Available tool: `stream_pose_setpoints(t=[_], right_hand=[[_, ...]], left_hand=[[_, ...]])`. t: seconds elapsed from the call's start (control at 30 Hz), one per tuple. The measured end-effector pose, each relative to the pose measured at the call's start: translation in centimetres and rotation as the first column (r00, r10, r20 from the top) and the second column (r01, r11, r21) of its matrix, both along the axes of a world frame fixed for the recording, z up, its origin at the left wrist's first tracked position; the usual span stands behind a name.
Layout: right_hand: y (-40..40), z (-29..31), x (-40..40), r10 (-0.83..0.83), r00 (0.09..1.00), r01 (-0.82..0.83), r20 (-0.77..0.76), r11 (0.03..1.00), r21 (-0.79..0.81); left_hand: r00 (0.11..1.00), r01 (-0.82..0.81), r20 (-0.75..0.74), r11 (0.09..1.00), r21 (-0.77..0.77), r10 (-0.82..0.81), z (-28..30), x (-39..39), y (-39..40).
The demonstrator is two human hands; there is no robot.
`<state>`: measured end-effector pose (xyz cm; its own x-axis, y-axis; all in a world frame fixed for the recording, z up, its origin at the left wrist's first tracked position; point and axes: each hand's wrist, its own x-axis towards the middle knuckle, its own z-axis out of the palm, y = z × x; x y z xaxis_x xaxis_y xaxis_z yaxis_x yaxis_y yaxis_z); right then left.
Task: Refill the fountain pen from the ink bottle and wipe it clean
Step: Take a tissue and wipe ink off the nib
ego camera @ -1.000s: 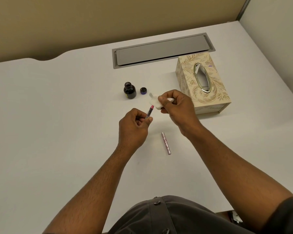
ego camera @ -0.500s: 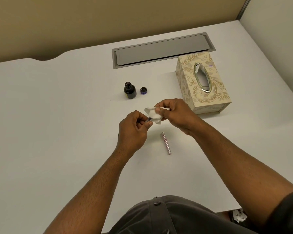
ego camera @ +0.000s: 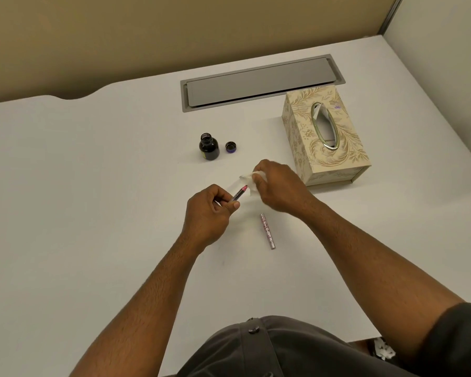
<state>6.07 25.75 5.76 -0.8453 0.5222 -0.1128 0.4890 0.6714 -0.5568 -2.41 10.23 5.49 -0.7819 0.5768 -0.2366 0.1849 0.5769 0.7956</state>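
My left hand (ego camera: 210,213) pinches the rear of the fountain pen's front section (ego camera: 239,193), a slim pink and dark piece that points up and to the right. My right hand (ego camera: 279,186) grips a crumpled white tissue (ego camera: 249,180) wrapped around the pen's tip, which the tissue hides. The pen's pink barrel (ego camera: 267,231) lies loose on the white desk just below my right wrist. The open ink bottle (ego camera: 209,146) stands farther back, with its dark cap (ego camera: 231,146) lying beside it on the right.
A cream patterned tissue box (ego camera: 324,137) stands to the right of my right hand. A grey cable-tray lid (ego camera: 261,83) is set into the white desk (ego camera: 79,186) at the back. A beige partition runs behind the desk.
The tissue slid along the pen: half a second ago it covered most of the section near my left fingers, and now it sits at the tip, leaving the pink part bare.
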Motion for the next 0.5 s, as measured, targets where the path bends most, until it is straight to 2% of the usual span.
stream_pose_setpoints(t=[0.1, 0.2, 0.3, 0.5], right_hand=[[1.3, 0.0, 0.5, -0.172, 0.982, 0.172, -0.082, 0.985, -0.007], [1.6, 0.2, 0.8, -0.287, 0.935, 0.263, -0.207, 0.955, -0.135], [1.2, 0.5, 0.8, -0.395, 0.885, 0.333, -0.245, 0.906, -0.261], [-0.7, 0.4, 0.2, -0.361, 0.916, 0.279, -0.176, 0.888, -0.367]], left_hand=[[0.999, -0.023, 0.039, 0.999, 0.041, 0.021, 0.0, 0.1, -0.6], [0.996, -0.062, 0.064, 0.994, 0.088, 0.057, 0.1, 0.2, -0.7], [0.992, -0.104, 0.080, 0.989, 0.101, 0.096, 0.1, 0.3, -0.4], [0.990, -0.120, 0.087, 0.987, 0.105, 0.111, 0.1, 0.8, 0.2]])
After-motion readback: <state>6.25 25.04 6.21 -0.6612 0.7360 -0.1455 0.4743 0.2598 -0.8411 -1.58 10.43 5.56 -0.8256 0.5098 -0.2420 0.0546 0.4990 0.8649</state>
